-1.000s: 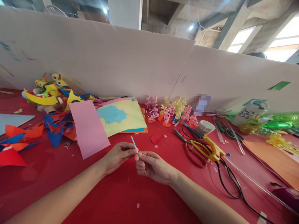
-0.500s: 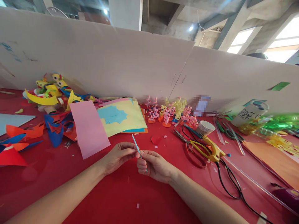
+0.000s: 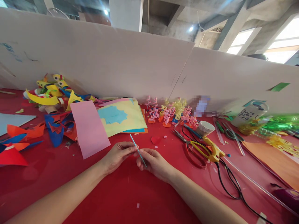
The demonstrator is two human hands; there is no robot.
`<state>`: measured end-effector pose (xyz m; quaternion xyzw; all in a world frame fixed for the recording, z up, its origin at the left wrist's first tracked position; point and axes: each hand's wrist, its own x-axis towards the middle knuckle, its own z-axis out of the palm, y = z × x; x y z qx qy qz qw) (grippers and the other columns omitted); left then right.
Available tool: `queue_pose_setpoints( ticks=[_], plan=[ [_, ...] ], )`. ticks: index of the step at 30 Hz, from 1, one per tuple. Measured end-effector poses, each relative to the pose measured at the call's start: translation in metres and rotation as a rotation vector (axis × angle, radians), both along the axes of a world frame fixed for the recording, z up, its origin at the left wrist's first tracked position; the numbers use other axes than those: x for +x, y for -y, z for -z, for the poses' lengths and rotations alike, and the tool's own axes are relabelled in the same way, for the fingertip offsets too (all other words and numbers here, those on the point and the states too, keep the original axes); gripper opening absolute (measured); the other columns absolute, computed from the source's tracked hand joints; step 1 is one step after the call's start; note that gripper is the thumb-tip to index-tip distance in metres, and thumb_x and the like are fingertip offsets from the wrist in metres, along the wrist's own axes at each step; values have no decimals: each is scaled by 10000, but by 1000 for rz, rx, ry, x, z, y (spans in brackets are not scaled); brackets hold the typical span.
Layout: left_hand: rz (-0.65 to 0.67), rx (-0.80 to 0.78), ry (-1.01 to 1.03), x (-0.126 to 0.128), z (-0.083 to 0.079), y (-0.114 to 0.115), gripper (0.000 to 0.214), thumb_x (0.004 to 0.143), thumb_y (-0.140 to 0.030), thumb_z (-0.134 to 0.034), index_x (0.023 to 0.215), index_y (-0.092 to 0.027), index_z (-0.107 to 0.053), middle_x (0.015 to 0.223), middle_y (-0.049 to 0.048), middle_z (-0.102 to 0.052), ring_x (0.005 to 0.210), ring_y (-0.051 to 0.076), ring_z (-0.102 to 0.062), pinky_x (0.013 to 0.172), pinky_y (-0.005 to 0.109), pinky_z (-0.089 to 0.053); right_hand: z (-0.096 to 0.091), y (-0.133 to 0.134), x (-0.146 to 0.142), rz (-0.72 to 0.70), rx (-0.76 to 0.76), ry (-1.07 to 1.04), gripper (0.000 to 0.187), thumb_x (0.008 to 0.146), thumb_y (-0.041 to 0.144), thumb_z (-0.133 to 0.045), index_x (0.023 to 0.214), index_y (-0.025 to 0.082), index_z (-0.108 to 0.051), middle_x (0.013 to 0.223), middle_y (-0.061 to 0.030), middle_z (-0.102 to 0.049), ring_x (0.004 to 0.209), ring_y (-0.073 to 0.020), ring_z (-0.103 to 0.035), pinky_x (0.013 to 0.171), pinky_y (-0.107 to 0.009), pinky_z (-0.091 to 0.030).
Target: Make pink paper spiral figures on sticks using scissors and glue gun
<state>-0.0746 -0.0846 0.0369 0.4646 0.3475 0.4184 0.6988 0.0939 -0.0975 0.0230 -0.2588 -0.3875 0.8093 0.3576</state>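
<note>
A thin light-blue stick (image 3: pixel 133 141), perhaps tightly rolled paper, slants between my two hands above the red table (image 3: pixel 126 199). My left hand (image 3: pixel 116 158) pinches it near the middle between thumb and fingertips. Just below that grip, my right hand (image 3: pixel 154 163) holds its lower part between thumb and curled fingers, and the lower end shows against the fingers. Beyond my left hand lies a pink paper sheet (image 3: pixel 90 129). Behind it is a yellow sheet (image 3: pixel 137 119) bearing cut light-blue paper pieces (image 3: pixel 113 114).
Red-handled snips (image 3: pixel 187 143) and a yellow glue gun (image 3: pixel 214 151) with a black cord lie right of my hands, near a white cup (image 3: pixel 206 127). Pink and yellow paper curls (image 3: pixel 167 115) stand along the white partition (image 3: pixel 105 62). Paper crafts (image 3: pixel 54 124) crowd the left side.
The stick tilts further left at its upper end. My right fingers have shifted and uncurled a little, so more of its lower part shows. The table things have not moved.
</note>
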Motion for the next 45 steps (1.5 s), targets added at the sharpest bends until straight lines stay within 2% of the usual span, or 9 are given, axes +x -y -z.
queue_pose_setpoints(
  ticks=[2, 6, 12, 20, 34, 45],
  plan=[
    [30, 10, 12, 1, 0, 0, 140, 780, -244, -640, 686, -142, -655, 600, -20, -596, 568, 134, -600, 669, 306, -482, 0, 0, -1, 36, 30, 36, 299, 778, 418, -644, 812, 121, -633, 600, -4, -599, 524, -73, -506, 558, -209, -364],
    [126, 38, 47, 3, -2, 1, 201, 838, -254, -568, 681, -140, -616, 591, -10, -602, 548, 179, -638, 681, 378, -499, -2, -1, 0, 13, 29, 32, 305, 769, 423, -649, 810, 121, -639, 607, -2, -607, 524, -69, -512, 558, -205, -379],
    [140, 33, 67, 0, 0, 1, 151, 841, -227, -566, 728, -144, -624, 638, -5, -607, 617, 194, -658, 751, 405, -492, 1, -3, 4, -62, 14, -17, 255, 819, 383, -609, 844, 131, -633, 618, 13, -587, 524, -56, -501, 540, -178, -368],
    [109, 31, 21, -3, 1, 0, 111, 828, -222, -587, 781, -145, -652, 682, 4, -610, 706, 169, -630, 803, 366, -474, 3, -6, 7, -123, 1, -62, 230, 842, 359, -586, 851, 131, -617, 618, 12, -583, 510, -54, -489, 524, -170, -358],
    [72, -23, 41, -1, -2, -1, 108, 756, -243, -641, 788, -144, -670, 689, 31, -640, 698, 182, -619, 756, 365, -479, 4, -7, 6, -81, -31, -67, 235, 827, 367, -604, 836, 132, -615, 611, 15, -575, 526, -58, -488, 560, -183, -376],
    [91, -6, 43, -2, 2, -1, 98, 802, -230, -611, 851, -163, -662, 659, 0, -625, 697, 164, -626, 778, 347, -461, 3, -7, 6, -84, -20, -22, 269, 818, 399, -604, 826, 131, -631, 560, 22, -560, 494, -57, -464, 527, -180, -359]
  ],
)
